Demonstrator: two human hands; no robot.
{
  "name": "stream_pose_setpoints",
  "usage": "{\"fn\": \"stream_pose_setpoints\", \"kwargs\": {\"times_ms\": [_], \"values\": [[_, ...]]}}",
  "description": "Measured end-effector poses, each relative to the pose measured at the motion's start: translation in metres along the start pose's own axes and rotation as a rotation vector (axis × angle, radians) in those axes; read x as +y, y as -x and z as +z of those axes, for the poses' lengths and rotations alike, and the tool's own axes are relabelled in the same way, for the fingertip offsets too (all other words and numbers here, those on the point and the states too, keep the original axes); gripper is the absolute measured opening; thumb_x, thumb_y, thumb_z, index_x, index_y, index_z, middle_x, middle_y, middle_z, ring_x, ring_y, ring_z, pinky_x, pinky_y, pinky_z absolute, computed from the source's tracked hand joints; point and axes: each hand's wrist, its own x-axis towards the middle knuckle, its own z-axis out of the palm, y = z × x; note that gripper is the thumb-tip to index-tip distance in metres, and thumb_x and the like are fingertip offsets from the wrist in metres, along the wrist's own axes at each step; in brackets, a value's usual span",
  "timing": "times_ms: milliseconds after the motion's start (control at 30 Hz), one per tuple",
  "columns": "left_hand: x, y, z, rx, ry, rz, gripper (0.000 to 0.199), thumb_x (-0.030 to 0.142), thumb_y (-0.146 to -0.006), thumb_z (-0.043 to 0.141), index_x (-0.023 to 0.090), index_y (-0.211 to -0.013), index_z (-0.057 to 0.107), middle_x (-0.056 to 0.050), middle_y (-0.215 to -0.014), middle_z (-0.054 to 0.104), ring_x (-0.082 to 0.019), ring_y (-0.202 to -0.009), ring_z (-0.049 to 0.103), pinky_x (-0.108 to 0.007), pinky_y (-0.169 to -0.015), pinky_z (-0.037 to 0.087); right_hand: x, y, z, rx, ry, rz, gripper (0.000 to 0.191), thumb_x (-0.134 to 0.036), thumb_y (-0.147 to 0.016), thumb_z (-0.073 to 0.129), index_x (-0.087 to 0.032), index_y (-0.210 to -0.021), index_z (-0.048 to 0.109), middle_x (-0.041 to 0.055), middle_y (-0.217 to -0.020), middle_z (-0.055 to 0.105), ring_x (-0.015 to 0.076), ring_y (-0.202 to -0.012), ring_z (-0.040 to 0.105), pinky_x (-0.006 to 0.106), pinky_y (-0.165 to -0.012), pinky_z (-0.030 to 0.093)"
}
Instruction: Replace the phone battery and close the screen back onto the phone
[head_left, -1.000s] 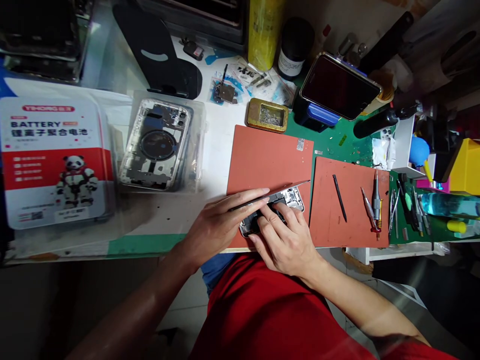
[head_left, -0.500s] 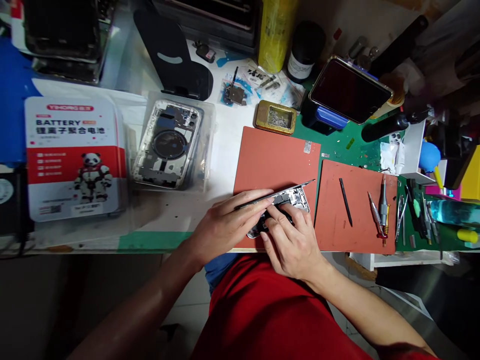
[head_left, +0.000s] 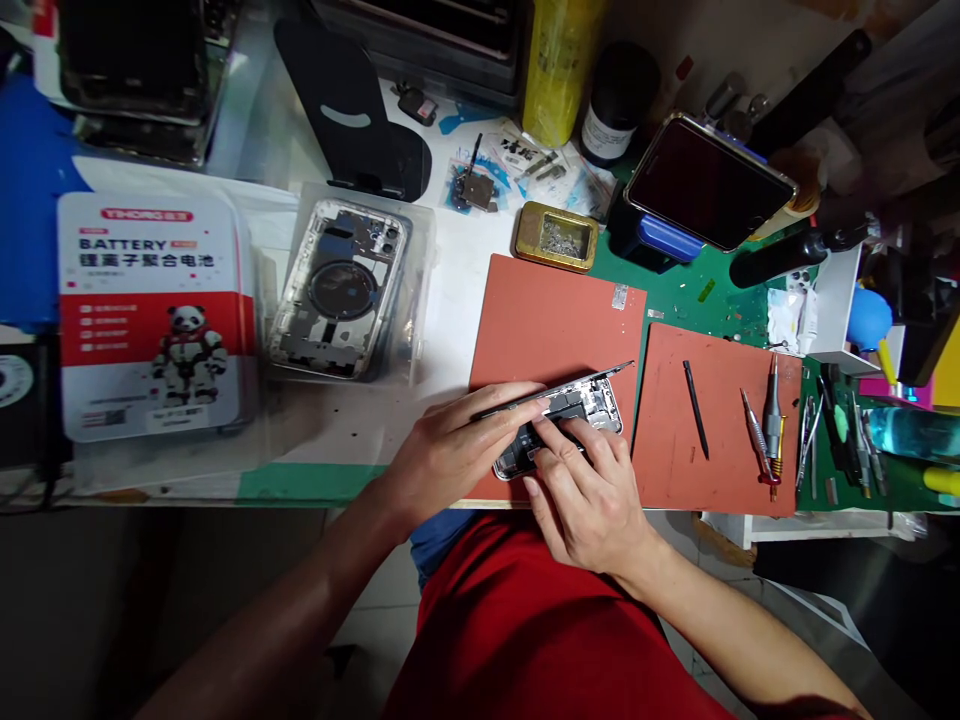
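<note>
Both hands on the opened phone (head_left: 604, 398), which sits at the near edge of the left-hand orange mat (head_left: 555, 310), right in front of the person. Step looks like finger work inside the phone with the panel held up; to do it well, hold the panel steady at that lean so nothing linking it to the body gets tugged, press with soft fingertips, no nails, and keep the palm off the exposed parts.

Left hand (head_left: 441, 455): nearly closed, long fingers straight, thin panel (head_left: 592, 376) clamped between them, tilted up off the phone body along its far side. Right hand (head_left: 592, 500): half curled, fingertips down on the dark innards, thumb by the near rim; can't tell if it pinches a small part or only presses, fingers hide it.

Just right, second orange mat (head_left: 664, 410) with black stick (head_left: 696, 410) lying loose and screwdriver (head_left: 772, 405) farther right, both within easy reach of the right hand. Beyond the mats, gold tin (head_left: 556, 238) of tiny bits. Left on the tabletop (head_left: 360, 425), bare phone housing (head_left: 337, 290) in a clear tray, then the battery box (head_left: 146, 320), panda print up
</note>
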Motion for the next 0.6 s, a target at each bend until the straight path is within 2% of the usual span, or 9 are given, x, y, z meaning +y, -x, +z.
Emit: {"fn": "stream_pose_setpoints", "kwargs": {"times_ms": [200, 400, 600], "values": [[-0.002, 0.003, 0.0, 0.021, -0.002, 0.007, 0.048, 0.005, -0.102, 0.067, 0.031, -0.142, 0.073, 0.0, -0.136, 0.081, -0.015, -0.118, 0.081, -0.027, -0.114, 0.062, -0.007, 0.004, 0.006, -0.019, 0.039, 0.01, 0.019, -0.026, -0.103, 0.064, -0.014, -0.112, 0.076, 0.0185, -0.143, 0.076, 0.0341, -0.126, 0.065, 0.046, -0.099, 0.048], [-0.004, 0.004, -0.001, -0.014, -0.013, -0.017, 0.043, 0.005, -0.103, 0.066, 0.027, -0.137, 0.075, 0.0, -0.137, 0.081, -0.015, -0.121, 0.08, -0.024, -0.114, 0.061, -0.012, 0.001, 0.006, 0.018, 0.04, 0.043, 0.021, -0.025, -0.102, 0.063, -0.013, -0.112, 0.077, 0.0179, -0.143, 0.077, 0.0336, -0.122, 0.067, 0.046, -0.099, 0.049], [-0.006, 0.002, -0.005, -0.051, -0.044, 0.043, 0.046, 0.001, -0.101, 0.066, 0.023, -0.141, 0.072, -0.003, -0.131, 0.083, -0.017, -0.125, 0.079, -0.025, -0.114, 0.062, -0.016, -0.001, 0.008, 0.022, 0.039, 0.072, 0.023, -0.026, -0.104, 0.06, -0.015, -0.111, 0.078, 0.0145, -0.141, 0.078, 0.0321, -0.119, 0.07, 0.045, -0.099, 0.051]]}}
